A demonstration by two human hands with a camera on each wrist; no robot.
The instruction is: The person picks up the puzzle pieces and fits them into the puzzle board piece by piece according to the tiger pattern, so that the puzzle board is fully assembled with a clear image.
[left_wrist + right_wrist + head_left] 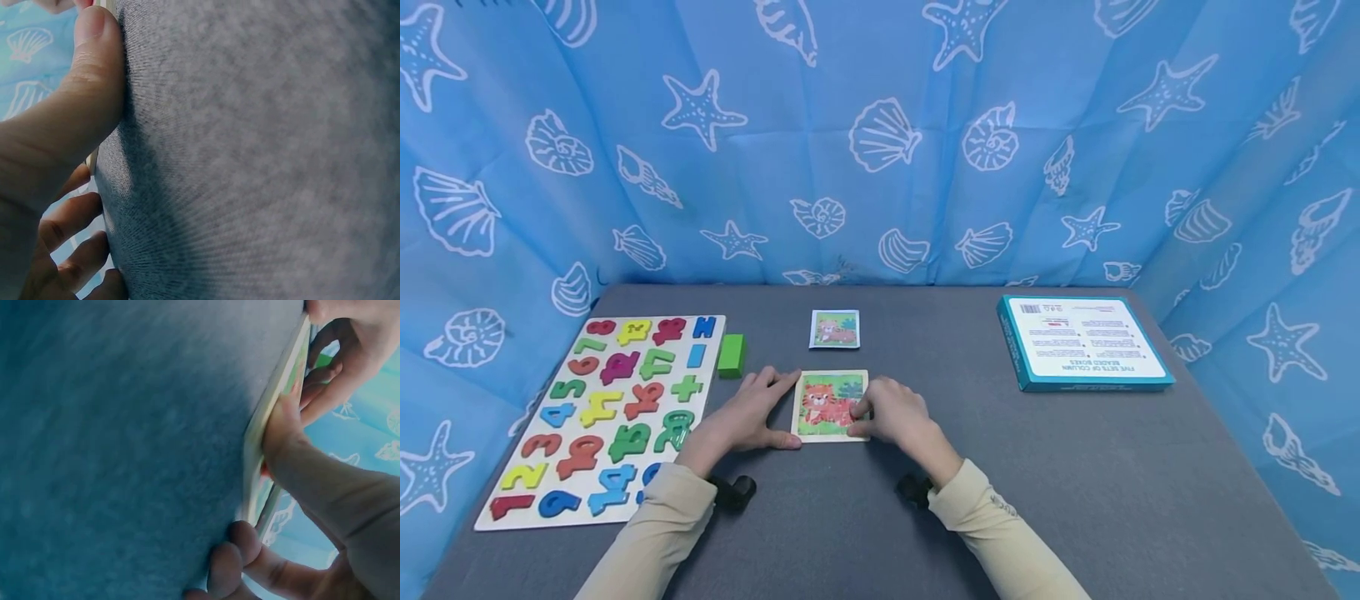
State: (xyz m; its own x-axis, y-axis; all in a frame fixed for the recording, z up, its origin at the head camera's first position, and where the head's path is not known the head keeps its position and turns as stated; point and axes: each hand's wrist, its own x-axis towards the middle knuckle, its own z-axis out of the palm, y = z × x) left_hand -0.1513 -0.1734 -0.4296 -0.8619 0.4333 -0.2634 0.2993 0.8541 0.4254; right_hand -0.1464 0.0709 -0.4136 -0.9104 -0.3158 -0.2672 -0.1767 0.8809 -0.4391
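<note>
A square wooden tiger puzzle [823, 406] with a pale frame lies on the table between both hands. At its left side, my left hand [754, 417] rests with the thumb at the near corner and the index finger at the far corner, fingers spread. From the right, my right hand [895, 410] reaches over the frame with bent fingers, pinching at a red puzzle piece [841, 412] of the tiger's body. In the right wrist view, the thumb [284, 428] lies over the picture; the fingers partly hide the piece. Beyond the puzzle lies a small card [835, 329] with a similar tiger picture.
A number board [572, 417] with coloured numerals lies at the left, beside a green block [731, 356]. At the back right sits a teal-edged white box [1086, 342]. A blue shell-patterned curtain [880, 200] encloses the grey table [1075, 500] at the back and sides.
</note>
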